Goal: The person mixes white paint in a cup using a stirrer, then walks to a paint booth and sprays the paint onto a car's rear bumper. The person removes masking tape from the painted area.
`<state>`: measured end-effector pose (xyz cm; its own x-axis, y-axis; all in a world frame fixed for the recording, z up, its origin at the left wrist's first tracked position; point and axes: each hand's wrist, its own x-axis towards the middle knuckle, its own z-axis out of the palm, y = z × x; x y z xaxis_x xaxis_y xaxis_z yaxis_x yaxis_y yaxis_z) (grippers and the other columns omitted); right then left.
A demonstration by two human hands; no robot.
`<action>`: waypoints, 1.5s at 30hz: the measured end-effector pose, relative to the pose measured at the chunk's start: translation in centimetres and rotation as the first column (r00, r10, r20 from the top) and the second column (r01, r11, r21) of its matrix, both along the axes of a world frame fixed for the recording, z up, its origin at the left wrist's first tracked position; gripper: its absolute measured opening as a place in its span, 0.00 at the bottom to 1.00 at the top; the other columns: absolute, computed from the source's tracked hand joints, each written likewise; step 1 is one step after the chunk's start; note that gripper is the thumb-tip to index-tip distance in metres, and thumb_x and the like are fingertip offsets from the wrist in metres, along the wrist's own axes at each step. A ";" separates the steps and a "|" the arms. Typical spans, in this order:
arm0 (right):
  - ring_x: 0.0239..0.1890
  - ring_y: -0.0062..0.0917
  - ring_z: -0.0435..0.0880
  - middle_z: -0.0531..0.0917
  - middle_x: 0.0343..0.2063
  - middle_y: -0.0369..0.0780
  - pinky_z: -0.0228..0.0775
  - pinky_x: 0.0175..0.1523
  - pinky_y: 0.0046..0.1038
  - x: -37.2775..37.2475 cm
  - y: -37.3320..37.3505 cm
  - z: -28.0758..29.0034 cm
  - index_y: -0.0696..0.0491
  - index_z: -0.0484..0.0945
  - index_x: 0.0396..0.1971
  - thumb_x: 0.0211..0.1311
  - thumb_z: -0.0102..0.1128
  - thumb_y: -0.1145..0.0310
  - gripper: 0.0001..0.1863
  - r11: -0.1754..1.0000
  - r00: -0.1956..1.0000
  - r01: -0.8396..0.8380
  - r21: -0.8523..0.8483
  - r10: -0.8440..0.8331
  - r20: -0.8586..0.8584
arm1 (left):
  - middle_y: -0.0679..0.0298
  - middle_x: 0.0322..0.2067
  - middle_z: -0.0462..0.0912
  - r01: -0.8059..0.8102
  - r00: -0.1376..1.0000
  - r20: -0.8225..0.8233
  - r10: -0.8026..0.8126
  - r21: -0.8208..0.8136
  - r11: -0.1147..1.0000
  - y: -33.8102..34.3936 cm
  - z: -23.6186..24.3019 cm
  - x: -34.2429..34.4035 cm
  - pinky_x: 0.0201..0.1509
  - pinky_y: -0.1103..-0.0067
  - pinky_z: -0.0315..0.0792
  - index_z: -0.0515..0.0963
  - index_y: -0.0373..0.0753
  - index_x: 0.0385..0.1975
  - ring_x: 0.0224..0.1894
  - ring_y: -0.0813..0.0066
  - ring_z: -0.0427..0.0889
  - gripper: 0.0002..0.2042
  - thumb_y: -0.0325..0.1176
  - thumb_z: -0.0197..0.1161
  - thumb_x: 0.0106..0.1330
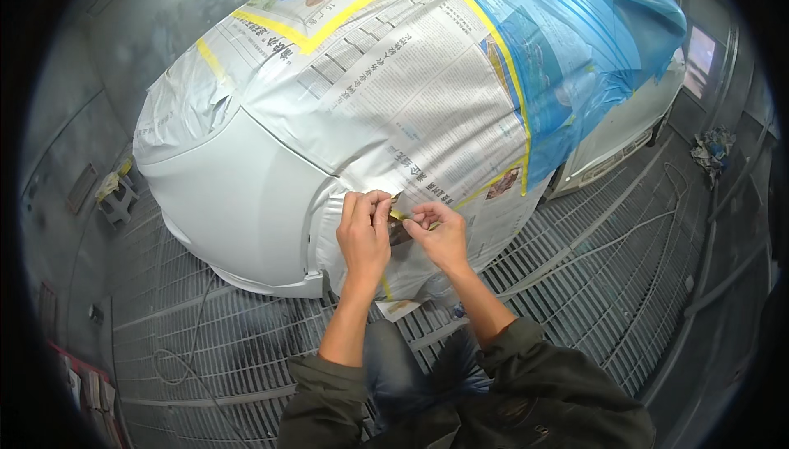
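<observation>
In front of me stands a car covered with newspaper sheets (pixel 415 91), its bare bumper and fender (pixel 234 182) a pale grey-white. At the fender's edge, my left hand (pixel 364 227) is closed in a pinch. My right hand (pixel 438 235), just to its right, pinches with thumb and forefinger. Between the fingertips shows a short piece of yellow masking tape (pixel 400 215), over a dark gap or dark print in the paper. The fingers partly hide the tape's ends. Paper hangs down below both hands.
Blue plastic film (pixel 588 38) wraps the car's far right, joined along a yellow tape line (pixel 516 91). Slatted metal grating (pixel 222 326) forms the floor, with a hose (pixel 177 358) lying at left. A small stool (pixel 122 198) stands left; crumpled film (pixel 713 151) lies right.
</observation>
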<state>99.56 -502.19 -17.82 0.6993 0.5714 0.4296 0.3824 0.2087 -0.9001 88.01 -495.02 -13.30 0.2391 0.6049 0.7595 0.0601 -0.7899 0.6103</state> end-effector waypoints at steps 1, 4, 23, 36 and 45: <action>0.28 0.12 0.76 0.84 0.27 0.33 0.73 0.36 0.19 0.2 -0.3 0.5 0.59 0.84 0.33 0.50 0.75 0.75 0.10 1.000 1.000 0.004 0.000 -0.004 0.022 | 0.62 0.31 0.74 0.009 1.000 0.028 -0.009 0.005 1.000 -0.3 0.6 0.1 0.29 0.74 0.71 0.81 0.37 0.37 0.25 0.72 0.77 0.03 0.25 0.65 0.66; 0.27 0.14 0.75 0.82 0.26 0.33 0.70 0.32 0.19 0.9 -0.9 1.6 0.58 0.84 0.31 0.50 0.75 0.75 0.09 0.990 0.986 0.048 0.134 -0.068 0.149 | 0.62 0.30 0.74 0.022 0.997 0.070 -0.025 0.038 0.999 -1.3 2.4 0.2 0.28 0.75 0.71 0.81 0.37 0.36 0.25 0.73 0.77 0.03 0.24 0.66 0.65; 0.30 0.37 0.81 0.82 0.31 0.43 0.72 0.31 0.33 1.4 -1.2 11.1 0.59 0.81 0.32 0.49 0.68 0.78 0.09 0.895 0.470 -0.040 0.444 -0.375 0.799 | 0.60 0.32 0.76 -0.052 0.965 0.262 -0.016 0.251 0.967 -5.6 9.7 1.1 0.29 0.75 0.74 0.81 0.35 0.36 0.26 0.67 0.81 0.04 0.21 0.66 0.62; 0.41 0.36 0.81 0.82 0.38 0.44 0.73 0.39 0.34 2.3 -1.6 17.6 0.60 0.82 0.40 0.48 0.73 0.76 0.16 0.814 0.328 0.006 0.581 -0.550 0.768 | 0.64 0.31 0.72 -0.251 0.916 0.390 0.092 0.378 0.891 -6.8 17.5 2.0 0.25 0.74 0.75 0.78 0.40 0.33 0.25 0.67 0.82 0.04 0.26 0.65 0.59; 0.31 0.30 0.78 0.81 0.29 0.38 0.70 0.35 0.29 1.0 -5.1 18.1 0.55 0.86 0.33 0.41 0.78 0.80 0.16 0.772 0.470 0.002 0.635 -0.561 0.681 | 0.66 0.28 0.77 0.029 0.920 0.382 -0.082 0.143 0.989 -7.1 15.7 -1.2 0.26 0.79 0.68 0.85 0.37 0.34 0.22 0.78 0.74 0.04 0.24 0.69 0.60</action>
<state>100.55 -507.29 0.25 -0.0491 -0.0787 0.9957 0.9746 0.2144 0.0650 86.78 -502.10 2.41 -0.0587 0.4876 0.8711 -0.2053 -0.8598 0.4675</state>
